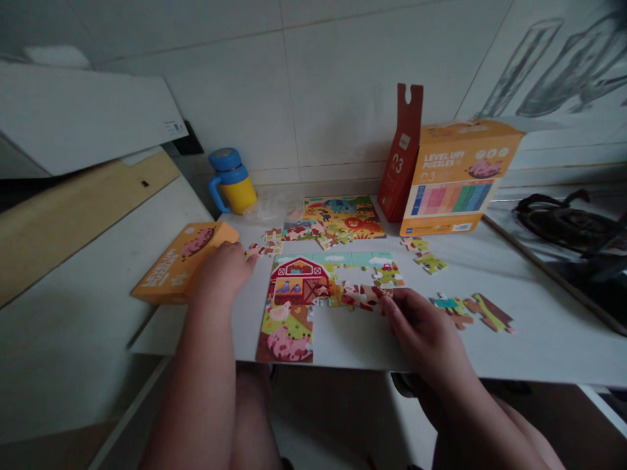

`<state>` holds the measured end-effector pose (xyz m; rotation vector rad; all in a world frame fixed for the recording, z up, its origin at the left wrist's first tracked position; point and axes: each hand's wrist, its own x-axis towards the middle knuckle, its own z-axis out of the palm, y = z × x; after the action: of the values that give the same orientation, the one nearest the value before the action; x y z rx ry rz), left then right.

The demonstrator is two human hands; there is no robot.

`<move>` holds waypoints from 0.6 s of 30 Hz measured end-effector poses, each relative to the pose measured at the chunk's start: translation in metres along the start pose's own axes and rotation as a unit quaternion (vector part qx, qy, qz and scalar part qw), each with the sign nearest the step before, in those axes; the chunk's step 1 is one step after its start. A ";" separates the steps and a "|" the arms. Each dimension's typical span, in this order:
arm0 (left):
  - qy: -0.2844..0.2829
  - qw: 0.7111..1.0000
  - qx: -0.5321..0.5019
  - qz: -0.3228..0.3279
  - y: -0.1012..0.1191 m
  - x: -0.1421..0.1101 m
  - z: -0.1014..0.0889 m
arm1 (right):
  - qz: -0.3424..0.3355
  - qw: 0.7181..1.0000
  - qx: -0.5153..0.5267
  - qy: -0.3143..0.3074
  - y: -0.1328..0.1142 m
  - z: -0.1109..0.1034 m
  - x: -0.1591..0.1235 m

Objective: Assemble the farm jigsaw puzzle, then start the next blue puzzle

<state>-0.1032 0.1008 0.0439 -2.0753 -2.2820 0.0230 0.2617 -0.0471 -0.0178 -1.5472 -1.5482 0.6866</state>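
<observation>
Farm puzzle (296,287) lies flat near the front edge of the bench (353,343), its picture upright to the person, probably so it reads easily from this seat. It is thin, stiff card, printed with a red barn; knobbed tabs and sockets mark its stepped lower outline.

At its 3 o'clock side, the right hand (428,329) has its fingers pinching the brown-patched end of the cow piece (367,297); an edge grip like this seems to leave most of the print visible. Around 10 o'clock, the left hand (223,271) reaches past the small orange box (171,271), its thumb beside a loose cluster (273,243). Whether those fingers grasp a piece, I cannot tell.

Further out, green-and-brown pieces (448,304) lie at 3 o'clock, perhaps spread apart to show their shapes. At 12 o'clock rests a glossy-looking animal picture (375,225), partly under other pieces. Crinkled clear plastic (277,205) and a rounded blue-and-yellow mug (240,194) sit around 11; the folded-card carton (445,225) stands upright towards 1.
</observation>
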 end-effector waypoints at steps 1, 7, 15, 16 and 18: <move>-0.015 1.000 0.003 -0.012 0.004 0.007 0.001 | -0.002 1.000 0.008 -0.002 0.000 0.000 0.000; -0.050 0.997 -0.003 -0.055 0.006 0.032 0.011 | -0.025 0.999 0.025 -0.038 0.001 0.000 -0.001; -0.075 0.992 -0.052 -0.093 -0.012 0.046 0.022 | -0.100 0.993 -0.021 -0.051 -0.017 -0.023 0.025; -0.073 0.990 -0.063 -0.099 -0.014 0.046 0.023 | -0.116 0.992 -0.037 -0.034 -0.021 -0.028 0.032; -0.063 0.988 -0.088 -0.107 -0.015 0.044 0.025 | -0.135 0.989 -0.055 0.005 -0.030 -0.036 0.046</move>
<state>-0.1233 0.1435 0.0213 -1.9414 -2.6608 -0.0611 0.2808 -0.0113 0.0339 -1.3811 -1.7726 0.4463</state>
